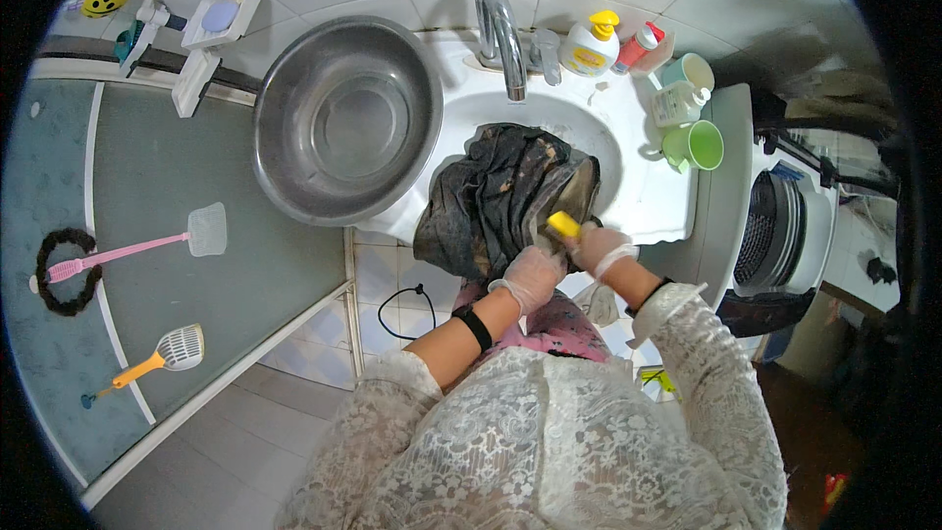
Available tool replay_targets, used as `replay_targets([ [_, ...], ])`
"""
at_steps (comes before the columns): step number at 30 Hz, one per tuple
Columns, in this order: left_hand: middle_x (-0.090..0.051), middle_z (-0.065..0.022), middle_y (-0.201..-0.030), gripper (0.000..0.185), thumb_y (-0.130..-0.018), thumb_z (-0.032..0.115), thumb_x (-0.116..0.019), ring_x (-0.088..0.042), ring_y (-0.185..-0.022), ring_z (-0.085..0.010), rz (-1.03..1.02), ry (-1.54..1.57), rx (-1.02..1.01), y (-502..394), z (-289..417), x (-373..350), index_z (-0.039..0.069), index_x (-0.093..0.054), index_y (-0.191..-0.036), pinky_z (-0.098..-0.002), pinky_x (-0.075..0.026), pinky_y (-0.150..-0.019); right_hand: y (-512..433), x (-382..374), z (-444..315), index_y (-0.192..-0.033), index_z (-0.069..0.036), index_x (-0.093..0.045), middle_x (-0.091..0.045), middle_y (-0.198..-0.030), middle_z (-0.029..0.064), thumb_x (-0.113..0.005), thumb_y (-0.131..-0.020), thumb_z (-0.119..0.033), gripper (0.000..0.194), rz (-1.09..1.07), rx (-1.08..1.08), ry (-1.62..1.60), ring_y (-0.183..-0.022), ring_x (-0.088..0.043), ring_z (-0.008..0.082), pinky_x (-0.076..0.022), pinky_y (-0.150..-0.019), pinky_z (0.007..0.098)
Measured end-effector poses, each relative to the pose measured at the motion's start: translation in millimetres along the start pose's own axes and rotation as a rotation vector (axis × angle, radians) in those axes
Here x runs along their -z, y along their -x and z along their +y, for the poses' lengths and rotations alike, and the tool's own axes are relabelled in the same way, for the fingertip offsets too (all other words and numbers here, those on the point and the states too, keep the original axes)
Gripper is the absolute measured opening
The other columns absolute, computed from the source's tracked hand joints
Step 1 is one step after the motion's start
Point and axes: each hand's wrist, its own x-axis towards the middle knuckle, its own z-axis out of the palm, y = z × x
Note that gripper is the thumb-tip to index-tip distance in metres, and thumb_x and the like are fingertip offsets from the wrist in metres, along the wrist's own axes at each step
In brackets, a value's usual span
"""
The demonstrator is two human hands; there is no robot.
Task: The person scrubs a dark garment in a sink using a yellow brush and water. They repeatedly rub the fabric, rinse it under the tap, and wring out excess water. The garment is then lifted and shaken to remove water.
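Note:
A dark, stained cloth item [500, 199], perhaps a garment or bag, lies bunched over the front of the white washbasin [592, 134] and hangs past its edge. My left hand [536, 276], in a clear thin glove, is closed on the cloth's near edge. In my right hand [595, 246], gloved likewise, is a yellow block [564, 224], probably a soap bar, held against or just above the cloth's paler, turned-out part. The fingertips of both hands are partly hidden. Above the bowl stands a chrome faucet [503, 29]; no water is seen running from it.
A large stainless steel basin [360, 118] rests left of the faucet. Along the right counter are a yellow-topped pump bottle [591, 48], a red tube [636, 51], a smaller pump bottle [675, 104] and a green cup [695, 146]. A washing machine [773, 235] stands farther right.

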Motion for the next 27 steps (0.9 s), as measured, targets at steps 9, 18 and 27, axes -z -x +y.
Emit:
replay_targets([
  [9,-0.068,-0.015,-0.086,0.037,-0.08,0.01,-0.053,-0.066,-0.08,-0.0298,0.047,0.152,0.139,-7.4,-10.8,-11.9,0.002,-0.06,-0.116,-0.0411,-0.053,-0.068,-92.7,56.3,-11.2,-0.111,-0.019,-0.071,-0.07,-0.109,0.0028,-0.072,-0.08,-0.03,0.033,-0.108,0.107,0.949,-0.1,-0.067,0.0223,-0.0534,-0.078,0.0367],
  [18,-0.067,-0.0167,-0.08,0.032,-0.076,0.009,-0.056,-0.066,-0.079,-0.033,0.222,0.263,0.197,-7.5,-11.8,-28.8,-0.001,-0.065,-0.105,-0.0432,-0.053,-0.07,-69.1,47.8,-24.7,-0.121,-0.021,-0.064,-0.067,-0.115,0.0037,-0.061,-0.089,-0.027,0.033,-0.43,0.233,0.824,-0.107,-0.064,0.0253,-0.0551,-0.079,0.0397],
  [27,-0.065,-0.0147,-0.08,0.012,-0.074,0.012,-0.058,-0.065,-0.077,-0.0329,0.436,0.402,0.217,9.4,-10.8,-18.4,0.005,-0.067,-0.075,-0.0438,-0.051,-0.071,-74.5,83.5,18.3,-0.107,-0.009,-0.07,-0.07,-0.105,0.0132,-0.044,-0.094,-0.054,0.053,-0.17,-0.25,0.34,-0.097,-0.068,0.0301,-0.0521,-0.081,0.0419],
])
